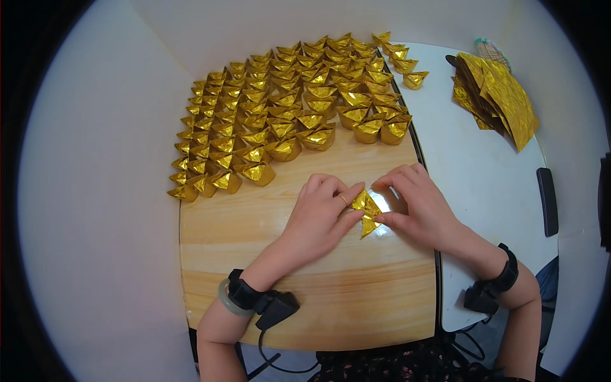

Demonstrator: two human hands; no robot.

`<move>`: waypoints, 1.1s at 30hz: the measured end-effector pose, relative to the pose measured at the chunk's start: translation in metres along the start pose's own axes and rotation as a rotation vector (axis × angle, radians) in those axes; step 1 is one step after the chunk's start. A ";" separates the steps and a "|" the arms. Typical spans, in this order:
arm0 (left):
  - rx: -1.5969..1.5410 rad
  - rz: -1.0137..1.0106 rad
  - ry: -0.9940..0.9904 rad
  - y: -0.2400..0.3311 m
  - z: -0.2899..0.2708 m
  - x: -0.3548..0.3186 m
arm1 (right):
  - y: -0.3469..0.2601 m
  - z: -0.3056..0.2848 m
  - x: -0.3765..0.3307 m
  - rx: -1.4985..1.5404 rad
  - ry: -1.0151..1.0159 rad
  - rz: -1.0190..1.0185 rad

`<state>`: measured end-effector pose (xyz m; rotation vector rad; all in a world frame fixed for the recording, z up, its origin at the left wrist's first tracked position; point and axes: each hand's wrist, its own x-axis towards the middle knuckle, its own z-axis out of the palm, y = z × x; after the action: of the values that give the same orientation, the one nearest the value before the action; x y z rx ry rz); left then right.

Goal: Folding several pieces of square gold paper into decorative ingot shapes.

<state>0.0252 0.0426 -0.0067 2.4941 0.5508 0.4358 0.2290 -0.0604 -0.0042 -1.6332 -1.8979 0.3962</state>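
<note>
Head view: your folded gold foil piece lies between your hands, right of your left hand and left of your right hand, its long axis running roughly away from you, one pointed end toward your body. Your left fingers and thumb pinch its left side; your right thumb meets its right edge, fingertips spread from it, and you cannot tell whether that hand grips; both are about equally near

I am watching from far a wood-grain tabletop, which is carrying many rows of folded gold foil boats. Beside it, a white tabletop is bearing four more boats and a loose pile of gold sheets.
</note>
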 end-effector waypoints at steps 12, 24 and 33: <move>-0.620 -0.356 0.010 0.007 0.002 -0.001 | 0.006 0.005 -0.001 0.131 -0.019 -0.057; -0.472 -0.070 0.187 0.009 0.001 -0.004 | -0.011 -0.003 -0.005 0.306 -0.088 0.062; -0.124 0.216 0.355 0.015 -0.004 -0.002 | -0.002 0.005 -0.006 0.173 0.066 -0.197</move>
<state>0.0261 0.0314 0.0048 2.3760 0.3735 0.9783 0.2244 -0.0662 -0.0085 -1.3184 -1.8980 0.4075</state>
